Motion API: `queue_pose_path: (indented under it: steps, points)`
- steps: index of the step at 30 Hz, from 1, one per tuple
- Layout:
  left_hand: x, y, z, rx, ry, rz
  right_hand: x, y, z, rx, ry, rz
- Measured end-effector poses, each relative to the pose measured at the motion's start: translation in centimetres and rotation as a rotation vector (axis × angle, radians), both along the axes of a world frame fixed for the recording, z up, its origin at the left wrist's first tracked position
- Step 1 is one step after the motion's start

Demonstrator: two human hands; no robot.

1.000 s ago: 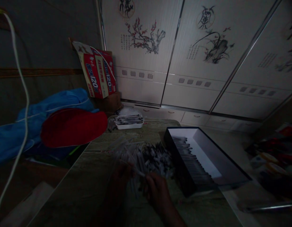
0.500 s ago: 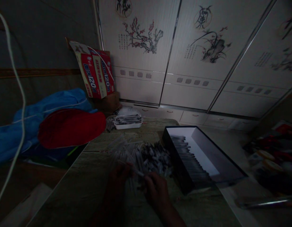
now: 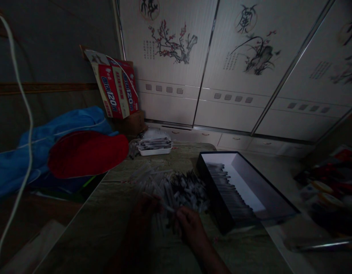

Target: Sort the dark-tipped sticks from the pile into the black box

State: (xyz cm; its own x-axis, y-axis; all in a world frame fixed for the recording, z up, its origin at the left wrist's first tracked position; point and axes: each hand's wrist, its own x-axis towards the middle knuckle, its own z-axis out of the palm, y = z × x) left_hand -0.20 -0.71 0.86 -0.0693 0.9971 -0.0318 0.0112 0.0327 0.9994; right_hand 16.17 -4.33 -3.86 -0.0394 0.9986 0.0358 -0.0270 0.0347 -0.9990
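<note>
A slim, pale pen (image 3: 168,207) lies slantwise between my two hands in dim light. My left hand (image 3: 145,209) is closed around its left end, with the fingers in deep shadow. At the other end, my right hand (image 3: 190,226) pinches the pen between thumb and fingers. Just beyond my hands lie clear pen barrels (image 3: 154,179) in a loose heap. Touching that heap on the right is a pile of dark-tipped pen parts (image 3: 190,190). A dark-rimmed box (image 3: 251,182) with a white inside stands to the right, holding a row of pens (image 3: 228,190) along its left side.
At the table's (image 3: 93,228) far end is a white tray (image 3: 155,152) of pens, beside plastic bags. Blue cloth (image 3: 64,121) and a red cushion-like item (image 3: 87,154) lie off the left edge. Red cartons (image 3: 115,91) lean against the cabinet doors (image 3: 170,106). A white cable (image 3: 29,125) hangs at left.
My right hand has shifted slightly right and turned a little, still pinching the pen. The left hand stays almost in place. The view has moved slightly.
</note>
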Motion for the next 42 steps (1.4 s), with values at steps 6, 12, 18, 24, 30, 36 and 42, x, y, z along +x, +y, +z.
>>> queue_pose_path:
  steps: [6, 12, 18, 24, 30, 36, 42]
  points:
    - [0.07, 0.01, -0.05, -0.032, 0.059, 0.028, -0.05, -0.71, -0.70, 0.264, -0.332, -0.191]
    - [0.17, 0.10, -0.18, -0.061, 0.027, 0.047, -0.04, -0.61, -0.27, 0.289, -0.428, -0.160]
    - [-0.01, 0.28, -0.56, -0.072, 0.015, 0.021, 0.08, -0.62, -0.43, 0.335, -0.445, -0.213]
    - [0.02, 0.04, 0.01, -0.063, 0.021, 0.032, -0.08, -0.73, -0.55, 0.314, -0.413, -0.205]
    - [-0.04, 0.08, -0.67, -0.041, 0.003, 0.016, -0.02, -0.37, -0.06, 0.341, -0.438, -0.179]
    - [0.05, -0.01, -0.54, -0.032, 0.034, 0.036, 0.07, -0.80, -0.34, 0.336, -0.447, -0.235]
    - [-0.04, -0.08, -0.18, -0.046, 0.035, 0.057, -0.03, -0.89, -0.28, 0.330, -0.420, -0.278]
